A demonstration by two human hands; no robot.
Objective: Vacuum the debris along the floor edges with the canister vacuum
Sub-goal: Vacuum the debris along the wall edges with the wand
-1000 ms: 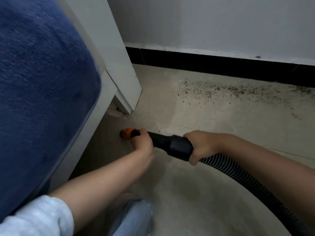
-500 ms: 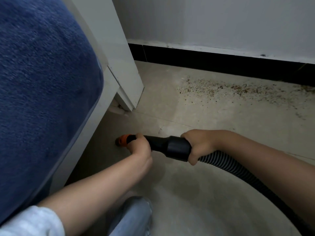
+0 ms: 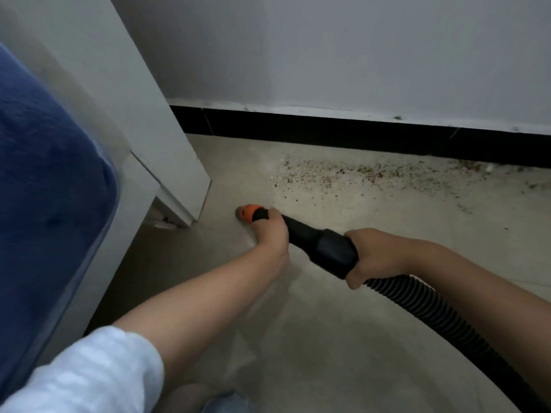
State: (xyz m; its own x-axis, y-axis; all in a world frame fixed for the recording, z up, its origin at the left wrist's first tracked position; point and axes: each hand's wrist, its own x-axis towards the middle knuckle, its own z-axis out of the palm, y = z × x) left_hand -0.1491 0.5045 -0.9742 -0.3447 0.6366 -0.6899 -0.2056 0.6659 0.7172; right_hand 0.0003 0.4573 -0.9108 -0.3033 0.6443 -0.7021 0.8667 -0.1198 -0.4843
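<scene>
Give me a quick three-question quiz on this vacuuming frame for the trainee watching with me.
1. True or false: the orange nozzle tip is already in the scattered debris by the black baseboard.
2. Which hand grips the black tube nearer the tip? A) left hand B) right hand
3. Fill in: the right hand holds the cuff where the ribbed ____ joins.

Key
1. False: the tip sits on bare floor near the white furniture corner, short of the debris.
2. A
3. hose
</scene>
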